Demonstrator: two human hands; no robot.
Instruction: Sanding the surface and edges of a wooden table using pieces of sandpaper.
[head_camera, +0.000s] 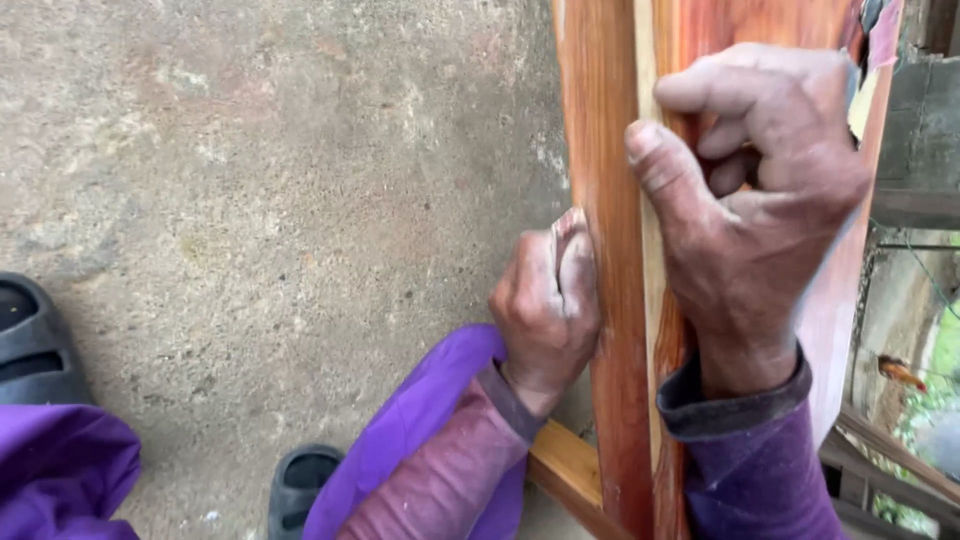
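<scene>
A reddish-brown wooden frame stands upright in front of me, with a pale strip running along its middle. My left hand is closed in a fist against the frame's left edge, thumb pressed to the wood. My right hand curls its fingers over the pale strip and the darker panel beside it, thumb pointing up along the strip. Whether a small tool sits inside either fist is hidden. Both wrists wear purple sleeves.
A rough concrete floor fills the left side. Two dark sandals rest on it near my purple-clad legs. A lighter wooden crosspiece meets the frame at the bottom. Railing and greenery lie at the right.
</scene>
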